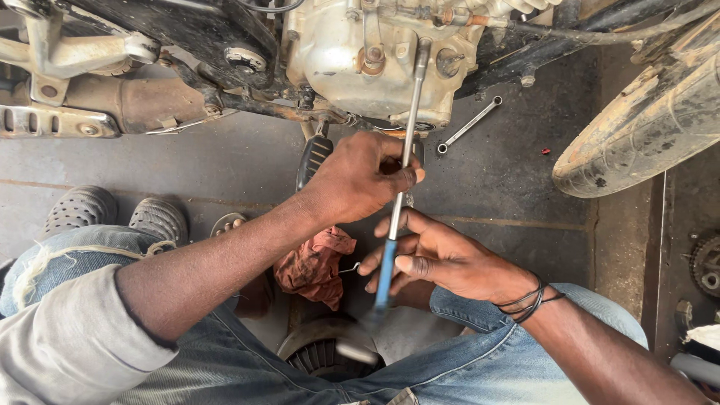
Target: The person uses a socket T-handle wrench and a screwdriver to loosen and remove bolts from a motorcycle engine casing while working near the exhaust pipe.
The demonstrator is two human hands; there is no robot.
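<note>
A long T-handle socket wrench (411,112) with a blue grip runs from my lap up to the side of a dirty motorcycle engine (352,60). My left hand (360,176) is closed around the steel shaft partway up. My right hand (435,259) holds the blue grip lower down, fingers loosely wrapped, with dark bands on its wrist. The socket end meets the engine case near a bolt; the contact point is small and hard to see.
A spanner (469,125) lies on the concrete floor under the engine. The front tyre (645,127) is at the right. A red rag (315,266) lies between my knees, above a round metal part (322,352). A footpeg (313,157) and exhaust (135,101) are at left. A sprocket (706,264) sits at far right.
</note>
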